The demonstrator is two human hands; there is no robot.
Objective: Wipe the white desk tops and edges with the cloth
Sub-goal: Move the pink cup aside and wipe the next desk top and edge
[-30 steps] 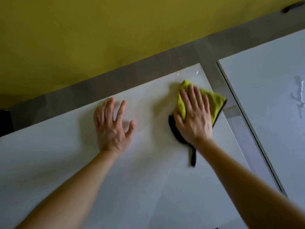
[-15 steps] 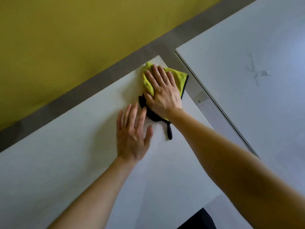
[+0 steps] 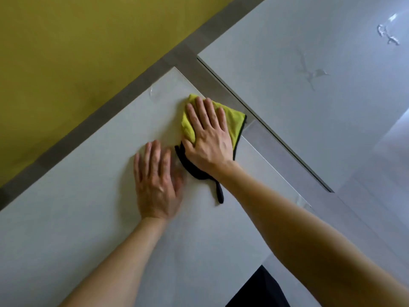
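The right hand [image 3: 208, 138] at frame centre presses the yellow cloth [image 3: 234, 122] flat on the desk [image 3: 88, 207] near its far corner, fingers straight, grip unclenched. The left hand [image 3: 156, 182] lies flat just beside it, grip open and holding nothing. A grey strip [image 3: 212, 84] separates a second desk [image 3: 332, 129] at upper right, marked with wet smears [image 3: 309, 74].
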